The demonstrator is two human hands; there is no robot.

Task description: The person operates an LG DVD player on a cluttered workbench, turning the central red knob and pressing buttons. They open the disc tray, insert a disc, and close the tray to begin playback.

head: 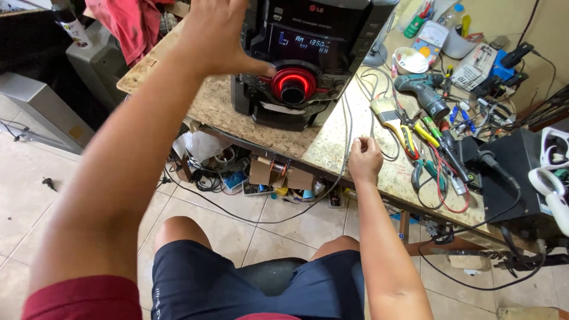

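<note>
- The stereo (308,53) under my left hand (216,35) is glossy black plastic; its round knob (293,86) has a shiny ring lit red.
- The bench top (278,133) by my right hand (364,159) looks like speckled stone, smooth with a dull sheen, rough along the broken edge.
- The cable (345,127) beside my right fingers has a smooth grey rubbery coat.
- The paintbrush (388,115) has pale bristles and a metal band.
- The drill (424,92) is matt dark green plastic.
- The cloth (133,21) is red, crumpled fabric.
- The floor tiles (35,201) are pale, smooth and slightly glossy.
- My shorts (207,278) are matt dark cloth.
</note>
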